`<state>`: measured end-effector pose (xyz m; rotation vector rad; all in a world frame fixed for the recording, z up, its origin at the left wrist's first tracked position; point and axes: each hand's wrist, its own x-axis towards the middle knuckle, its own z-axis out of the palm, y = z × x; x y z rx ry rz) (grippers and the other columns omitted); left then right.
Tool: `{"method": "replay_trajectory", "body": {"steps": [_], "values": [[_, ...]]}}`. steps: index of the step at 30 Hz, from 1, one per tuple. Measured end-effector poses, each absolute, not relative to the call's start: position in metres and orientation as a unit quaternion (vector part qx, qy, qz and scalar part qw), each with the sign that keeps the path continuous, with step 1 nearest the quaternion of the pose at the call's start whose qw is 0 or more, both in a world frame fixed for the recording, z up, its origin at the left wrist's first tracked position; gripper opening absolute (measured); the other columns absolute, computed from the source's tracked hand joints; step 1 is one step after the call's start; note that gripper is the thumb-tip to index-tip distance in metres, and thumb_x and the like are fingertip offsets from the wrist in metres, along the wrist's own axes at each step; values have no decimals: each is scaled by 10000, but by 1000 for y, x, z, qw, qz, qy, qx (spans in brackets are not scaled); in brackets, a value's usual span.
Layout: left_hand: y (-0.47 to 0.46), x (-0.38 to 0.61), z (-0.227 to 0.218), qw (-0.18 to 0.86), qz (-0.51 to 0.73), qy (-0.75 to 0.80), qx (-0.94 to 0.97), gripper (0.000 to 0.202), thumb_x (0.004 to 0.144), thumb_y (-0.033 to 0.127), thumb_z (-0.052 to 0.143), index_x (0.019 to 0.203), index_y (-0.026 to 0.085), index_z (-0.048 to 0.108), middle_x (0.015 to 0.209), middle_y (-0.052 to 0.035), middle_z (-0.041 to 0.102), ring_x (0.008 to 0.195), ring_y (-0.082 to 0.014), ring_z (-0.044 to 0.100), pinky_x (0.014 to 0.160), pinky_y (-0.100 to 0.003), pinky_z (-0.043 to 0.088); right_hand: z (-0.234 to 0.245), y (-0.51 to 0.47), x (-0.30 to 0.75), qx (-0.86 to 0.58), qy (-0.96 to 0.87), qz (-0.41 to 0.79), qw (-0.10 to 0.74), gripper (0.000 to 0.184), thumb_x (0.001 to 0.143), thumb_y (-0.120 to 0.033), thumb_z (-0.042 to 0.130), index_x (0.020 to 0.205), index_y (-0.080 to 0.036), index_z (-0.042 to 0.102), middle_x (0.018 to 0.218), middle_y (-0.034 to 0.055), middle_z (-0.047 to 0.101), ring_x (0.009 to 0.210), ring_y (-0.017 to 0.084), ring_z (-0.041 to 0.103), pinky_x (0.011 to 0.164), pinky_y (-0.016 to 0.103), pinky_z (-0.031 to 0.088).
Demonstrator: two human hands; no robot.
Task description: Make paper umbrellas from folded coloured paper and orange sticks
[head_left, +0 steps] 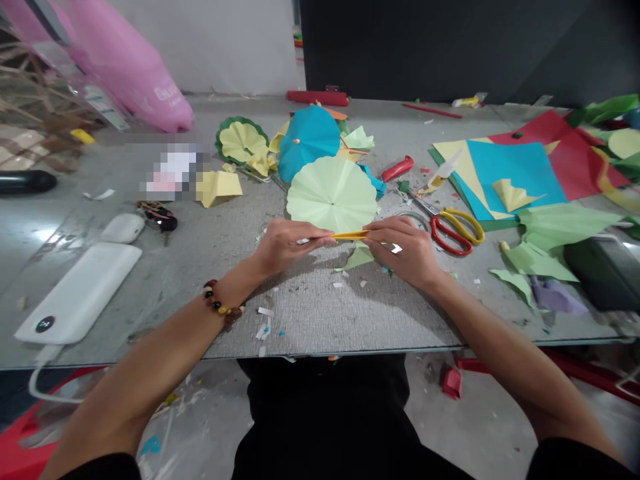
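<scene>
Between my two hands a narrow strip of folded yellow-orange paper (350,235) is pinched at both ends. My left hand (293,245) holds its left end with thumb and fingers together; a bead bracelet is on that wrist. My right hand (403,245) grips the right end. Just beyond the strip lies a pale green scalloped paper circle (332,190) with radiating creases. Behind it leans a blue pleated paper circle (311,140) with a small tip at its centre. A light green paper scrap (359,256) lies under the hands.
Red-and-yellow-handled scissors (453,232), a glue bottle (444,173) and a red-handled tool (398,169) lie to the right. Coloured paper sheets (520,170) are stacked beyond them. At left are a white power bank (80,290) with a cable and keys (163,217). Paper bits litter the table.
</scene>
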<state>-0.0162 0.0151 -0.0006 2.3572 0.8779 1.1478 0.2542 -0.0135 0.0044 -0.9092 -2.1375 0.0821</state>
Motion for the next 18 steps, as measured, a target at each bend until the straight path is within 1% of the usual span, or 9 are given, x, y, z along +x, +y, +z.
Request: {"method": "replay_trajectory", "body": {"steps": [4,7,13,16,18], "values": [[14,-15,0,219,422,310,824,170,902,431,722,972,303,809,882,-29,803,733,-177,754,652,-269,554,4,-14,253,-366,-829,29,422,70,923,-232,680,939,-251,746,962,14,801,904,193,760,859,389,563],[13,-14,1,236,417,313,820,155,906,409,721,962,296,810,884,-28,803,739,-176,755,666,-265,556,3,-15,253,-371,-819,30,437,60,908,-224,703,939,-257,742,938,1,802,873,188,761,862,395,566],[12,-13,1,222,429,308,820,166,917,402,709,956,275,809,862,-21,803,707,-157,748,647,-253,559,2,-16,253,-384,-798,45,462,54,873,-221,748,909,-256,728,891,-10,800,805,175,749,809,368,585],[13,-12,-1,237,424,332,809,193,901,437,720,955,276,812,887,-26,804,748,-168,758,695,-260,586,3,-16,254,-382,-801,54,457,51,874,-217,749,895,-257,725,860,-21,797,753,160,745,781,354,582],[14,-11,-3,253,409,334,811,213,893,442,729,993,273,810,940,-33,804,801,-177,768,738,-261,597,3,-17,254,-373,-809,59,451,63,872,-197,747,891,-252,723,864,-19,800,752,156,746,774,349,576]]}}
